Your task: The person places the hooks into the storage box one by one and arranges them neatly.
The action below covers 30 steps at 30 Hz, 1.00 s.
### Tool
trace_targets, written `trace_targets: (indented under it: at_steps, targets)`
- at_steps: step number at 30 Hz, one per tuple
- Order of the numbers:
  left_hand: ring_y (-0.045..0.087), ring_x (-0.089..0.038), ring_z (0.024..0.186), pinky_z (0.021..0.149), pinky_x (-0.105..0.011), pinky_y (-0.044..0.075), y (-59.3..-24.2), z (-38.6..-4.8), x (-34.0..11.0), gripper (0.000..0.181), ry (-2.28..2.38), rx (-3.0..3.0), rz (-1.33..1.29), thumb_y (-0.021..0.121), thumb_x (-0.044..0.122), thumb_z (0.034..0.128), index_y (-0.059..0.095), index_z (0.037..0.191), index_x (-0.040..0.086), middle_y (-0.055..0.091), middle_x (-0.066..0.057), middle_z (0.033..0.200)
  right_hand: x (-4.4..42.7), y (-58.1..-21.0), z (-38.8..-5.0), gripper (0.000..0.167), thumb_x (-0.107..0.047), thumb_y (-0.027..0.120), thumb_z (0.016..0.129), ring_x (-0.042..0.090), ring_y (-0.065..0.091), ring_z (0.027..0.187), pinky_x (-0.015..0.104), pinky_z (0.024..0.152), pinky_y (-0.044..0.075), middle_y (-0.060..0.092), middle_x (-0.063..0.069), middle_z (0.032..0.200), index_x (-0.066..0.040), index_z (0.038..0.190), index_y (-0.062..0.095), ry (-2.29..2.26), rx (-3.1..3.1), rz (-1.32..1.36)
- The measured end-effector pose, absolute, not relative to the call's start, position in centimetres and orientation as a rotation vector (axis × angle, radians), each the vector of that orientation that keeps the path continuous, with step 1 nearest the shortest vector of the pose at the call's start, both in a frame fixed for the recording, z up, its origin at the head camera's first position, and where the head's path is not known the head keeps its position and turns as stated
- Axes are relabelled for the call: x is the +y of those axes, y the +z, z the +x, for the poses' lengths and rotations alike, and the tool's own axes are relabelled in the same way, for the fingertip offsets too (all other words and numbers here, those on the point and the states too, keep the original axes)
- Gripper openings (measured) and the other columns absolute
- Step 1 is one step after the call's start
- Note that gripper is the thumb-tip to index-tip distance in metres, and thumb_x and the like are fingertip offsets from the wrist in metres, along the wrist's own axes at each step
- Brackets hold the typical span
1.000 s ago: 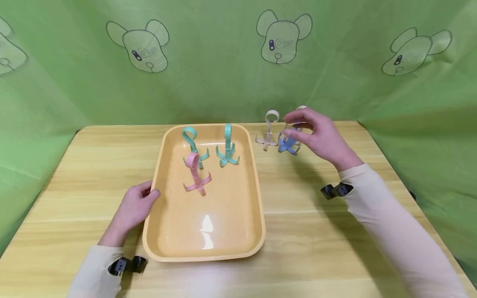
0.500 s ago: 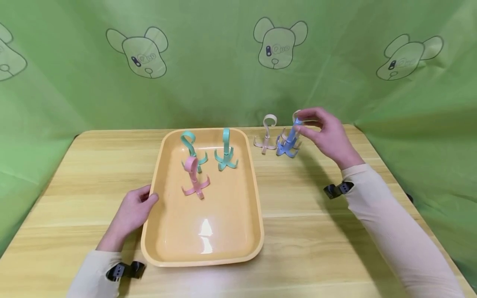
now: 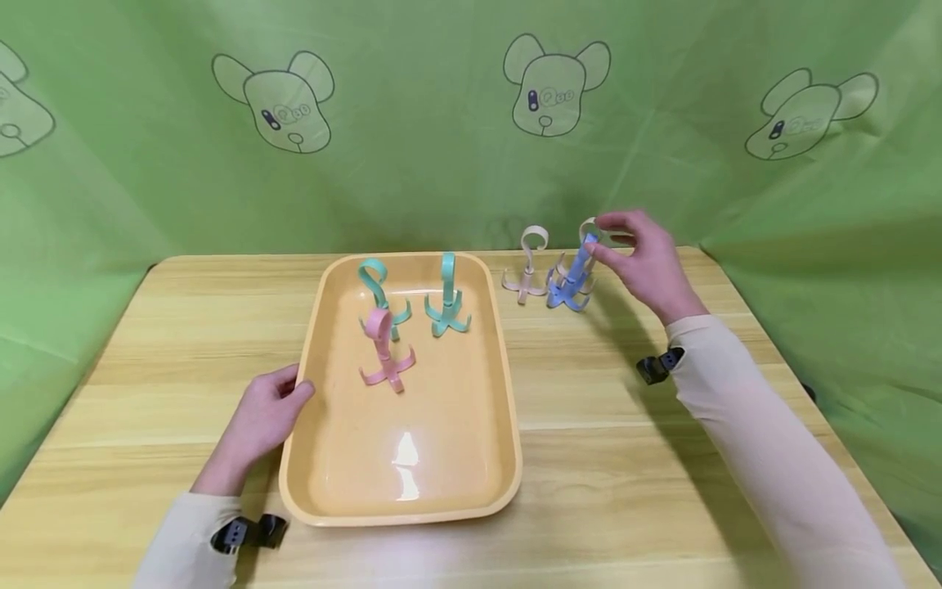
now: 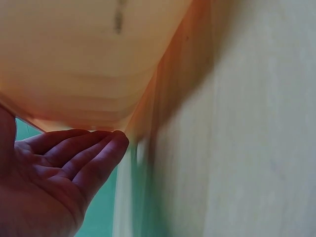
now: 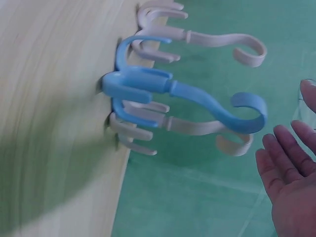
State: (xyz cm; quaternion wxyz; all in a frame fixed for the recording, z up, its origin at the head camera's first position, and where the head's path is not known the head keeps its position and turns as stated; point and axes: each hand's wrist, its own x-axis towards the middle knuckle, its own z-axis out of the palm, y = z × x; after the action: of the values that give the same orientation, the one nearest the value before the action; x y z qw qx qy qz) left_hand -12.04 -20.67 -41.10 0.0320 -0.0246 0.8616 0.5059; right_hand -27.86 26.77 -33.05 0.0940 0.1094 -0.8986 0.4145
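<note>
My left hand (image 3: 266, 413) grips the left rim of a yellow-orange tray (image 3: 408, 519). Its thumb lies over the rim, while in the left wrist view the fingers (image 4: 101, 160) press against the outside wall. A blue multi-prong hanging hook (image 3: 565, 293) stands upright on the table, right of the tray. My right hand (image 3: 648, 266) is spread beside the top of that hook; the right wrist view shows a gap between them. Behind the blue hook stands a whitish hook (image 5: 185, 126), partly hidden. Another whitish hook (image 3: 527, 266) stands to its left.
Inside the tray stand a pink hook (image 3: 386, 360) and two teal hooks, one at the back right (image 3: 447, 307) and one at the back left (image 3: 373, 282). A green curtain (image 3: 419, 196) hangs behind the wooden table (image 3: 611, 491).
My right hand came down beside the blue hook's top, then drew slightly right, away from it. My left hand keeps its place on the tray. The head view shifted slightly.
</note>
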Motion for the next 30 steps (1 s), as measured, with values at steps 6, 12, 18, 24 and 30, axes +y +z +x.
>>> trace_targets:
  at_steps: [6,12,18,24,30]
  targets:
    - [0.069,-0.025,0.074,0.060,-0.029,0.058,-41.1,-12.0,-20.6,0.040,1.569,2.641,-0.078,0.049,0.009,0.0959,0.057,0.129,-0.011,0.068,-0.026,0.101,27.0,-34.2,-29.0,0.049,-0.024,0.072,0.091,0.033,0.053,0.119,0.044,0.099,0.047,0.054,0.013,0.127,0.001,0.131,0.056,1.230,-2.661,0.353]
    - [0.069,-0.026,0.075,0.060,-0.029,0.058,-41.0,-12.0,-20.6,0.040,1.576,2.632,-0.086,0.049,0.008,0.0960,0.057,0.130,-0.011,0.068,-0.026,0.101,27.0,-34.8,-29.5,0.047,-0.020,0.071,0.092,0.037,0.054,0.117,0.047,0.099,0.047,0.053,0.014,0.125,0.002,0.131,0.055,1.201,-2.674,0.366]
    - [0.068,-0.025,0.075,0.060,-0.029,0.057,-41.1,-12.0,-20.7,0.040,1.571,2.639,-0.092,0.049,0.009,0.0960,0.058,0.129,-0.010,0.068,-0.025,0.101,27.1,-35.1,-29.7,0.046,-0.020,0.070,0.093,0.036,0.055,0.114,0.048,0.095,0.048,0.054,0.014,0.125,0.000,0.132,0.056,1.154,-2.708,0.363]
    - [0.068,-0.023,0.072,0.060,-0.030,0.057,-41.2,-12.1,-20.8,0.039,1.557,2.649,-0.110,0.048,0.010,0.0955,0.060,0.128,-0.008,0.069,-0.024,0.099,26.9,-35.4,-29.8,0.045,-0.017,0.069,0.093,0.036,0.055,0.117,0.045,0.096,0.049,0.053,0.016,0.126,0.001,0.132,0.055,1.189,-2.713,0.360]
    - [0.068,-0.022,0.072,0.060,-0.030,0.057,-41.2,-12.1,-20.7,0.037,1.560,2.666,-0.092,0.048,0.010,0.0953,0.062,0.125,-0.008,0.069,-0.022,0.096,26.8,-35.5,-29.9,0.042,-0.011,0.068,0.093,0.032,0.053,0.120,0.037,0.099,0.047,0.052,0.015,0.125,0.004,0.131,0.054,1.226,-2.680,0.373]
